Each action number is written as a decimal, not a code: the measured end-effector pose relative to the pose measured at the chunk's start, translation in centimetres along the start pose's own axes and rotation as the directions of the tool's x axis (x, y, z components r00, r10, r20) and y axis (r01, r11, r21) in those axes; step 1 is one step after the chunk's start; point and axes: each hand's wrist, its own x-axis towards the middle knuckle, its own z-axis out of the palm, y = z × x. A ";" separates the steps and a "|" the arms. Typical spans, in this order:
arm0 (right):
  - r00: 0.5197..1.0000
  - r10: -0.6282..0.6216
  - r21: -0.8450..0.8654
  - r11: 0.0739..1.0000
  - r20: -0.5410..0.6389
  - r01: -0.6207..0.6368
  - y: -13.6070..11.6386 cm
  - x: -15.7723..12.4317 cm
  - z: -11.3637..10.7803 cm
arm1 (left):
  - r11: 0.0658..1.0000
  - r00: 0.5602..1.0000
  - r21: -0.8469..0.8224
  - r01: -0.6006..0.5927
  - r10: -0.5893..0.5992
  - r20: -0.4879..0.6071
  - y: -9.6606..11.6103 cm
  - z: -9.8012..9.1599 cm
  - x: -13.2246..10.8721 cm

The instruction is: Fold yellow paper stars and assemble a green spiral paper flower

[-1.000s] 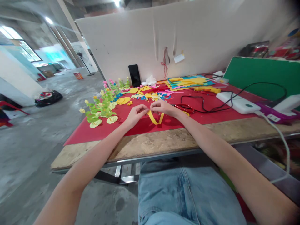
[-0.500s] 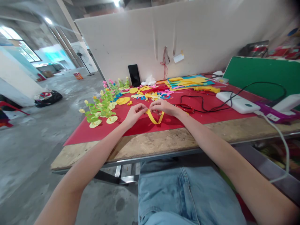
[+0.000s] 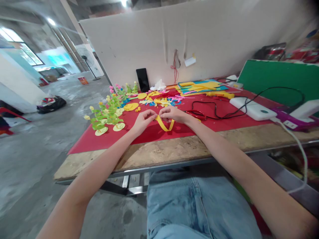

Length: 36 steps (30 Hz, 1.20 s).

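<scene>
A yellow paper strip point(image 3: 164, 125) hangs in a loop between my two hands above the red mat point(image 3: 149, 132). My left hand point(image 3: 144, 120) pinches its left end with fingertips closed. The strip's right end is pinched in the closed fingers of my right hand point(image 3: 173, 114). Both hands hover just over the mat, almost touching each other. Red-handled scissors point(image 3: 198, 115) lie right beside my right wrist.
Green paper plants on yellow discs point(image 3: 107, 116) stand at the mat's left. Coloured paper scraps point(image 3: 159, 99) and stacked sheets point(image 3: 199, 87) lie further back, near a black phone point(image 3: 143, 79). A yellow glue gun point(image 3: 220, 95), white boxes point(image 3: 253, 109), black cable and green board point(image 3: 276, 81) fill the right.
Hardly anything differs; my hands have shifted a touch upward with the strip, still pinching both ends.
</scene>
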 end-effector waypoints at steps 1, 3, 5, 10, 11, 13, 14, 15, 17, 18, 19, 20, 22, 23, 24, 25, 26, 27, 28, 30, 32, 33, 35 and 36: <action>1.000 -0.004 0.012 1.000 -0.004 0.004 0.0 0.0 -0.1 | 1.000 1.000 -0.001 -0.001 0.001 -0.009 0.1 0.0 0.0; 1.000 -0.005 0.039 0.999 -0.017 0.006 0.1 0.1 -0.2 | 1.000 1.000 -0.002 -0.003 0.003 -0.029 0.2 -0.1 0.0; 1.000 0.013 0.076 0.997 -0.021 -0.012 0.3 0.2 -0.2 | 1.000 0.999 0.002 -0.005 0.005 -0.038 0.3 -0.1 0.0; 0.998 0.052 0.109 0.992 0.033 -0.055 0.3 0.2 0.2 | 1.000 1.000 0.003 -0.004 0.004 -0.015 0.1 -0.1 0.0; 0.998 0.051 0.100 0.993 0.043 -0.055 0.2 0.2 0.3 | 1.000 1.000 -0.003 -0.005 0.005 -0.012 0.0 -0.1 0.1; 0.997 0.054 0.081 0.995 0.050 -0.058 0.2 0.2 0.3 | 1.000 1.000 -0.013 -0.009 0.009 -0.013 -0.2 -0.1 0.1; 0.997 0.058 0.074 0.995 0.050 -0.062 0.2 0.2 0.3 | 1.000 1.000 -0.016 -0.011 0.010 -0.014 -0.2 -0.1 0.1; 0.997 0.061 0.069 0.996 0.049 -0.064 0.2 0.1 0.3 | 1.000 1.000 -0.018 -0.012 0.012 -0.016 -0.2 -0.1 0.1; 0.997 0.056 0.064 0.996 0.049 -0.059 0.2 0.2 0.3 | 1.000 1.000 -0.020 -0.013 0.013 -0.015 -0.3 -0.1 0.1; 0.998 0.049 0.061 0.997 0.049 -0.052 0.3 0.2 0.3 | 1.000 1.000 -0.022 -0.012 0.012 -0.013 -0.3 -0.1 0.1; 0.998 0.040 0.056 0.998 0.048 -0.043 0.3 0.2 0.3 | 1.000 1.000 -0.024 -0.011 0.011 -0.010 -0.4 -0.1 0.1; 0.998 0.029 0.048 0.998 0.047 -0.032 0.3 0.2 0.2 | 1.000 1.000 -0.027 -0.011 0.010 -0.006 -0.4 0.0 0.1; 0.999 0.013 0.034 0.999 0.044 -0.015 0.3 0.2 0.2 | 0.999 1.000 -0.034 -0.009 0.009 0.005 -0.5 0.0 0.1; 0.999 0.011 0.031 0.999 0.044 -0.013 0.3 0.1 0.2 | 0.999 1.000 -0.037 -0.009 0.009 0.007 -0.5 0.0 0.1; 0.999 0.013 0.031 0.999 0.046 -0.014 0.3 0.1 0.2 | 0.999 1.000 -0.038 -0.008 0.008 0.008 -0.5 0.0 0.1; 0.999 0.016 0.035 0.999 0.049 -0.018 0.3 0.1 0.2 | 0.999 1.000 -0.040 -0.007 0.007 0.005 -0.4 0.0 0.1; 0.998 0.021 0.038 0.999 0.053 -0.023 0.3 0.1 0.2 | 0.999 1.000 -0.040 -0.006 0.006 0.000 -0.4 0.0 0.1; 0.998 0.027 0.043 0.999 0.056 -0.030 0.4 0.1 0.1 | 0.999 1.000 -0.039 -0.005 0.004 -0.007 -0.3 0.0 0.1; 0.998 0.033 0.050 0.998 0.059 -0.036 0.4 0.1 0.1 | 0.999 1.000 -0.037 -0.003 0.002 -0.011 -0.3 -0.1 0.1; 0.998 0.038 0.069 0.997 0.054 -0.041 0.5 0.2 0.1 | 0.999 1.000 -0.032 0.000 0.000 -0.014 -0.2 -0.1 0.1; 0.999 0.029 0.084 0.996 0.039 -0.032 0.5 0.3 0.2 | 1.000 1.000 -0.027 0.003 -0.003 -0.006 -0.3 -0.1 0.1; 0.999 0.021 0.086 0.996 0.033 -0.024 0.5 0.3 0.2 | 1.000 1.000 -0.027 0.005 -0.005 -0.001 -0.3 -0.1 0.1; 1.000 0.011 0.079 0.997 0.026 -0.013 0.5 0.4 0.3 | 1.000 1.000 -0.027 0.014 -0.013 0.012 -0.4 0.0 0.1; 1.000 0.010 0.073 0.997 0.026 -0.011 0.4 0.3 0.3 | 0.999 1.000 -0.029 0.019 -0.018 0.020 -0.5 0.0 0.1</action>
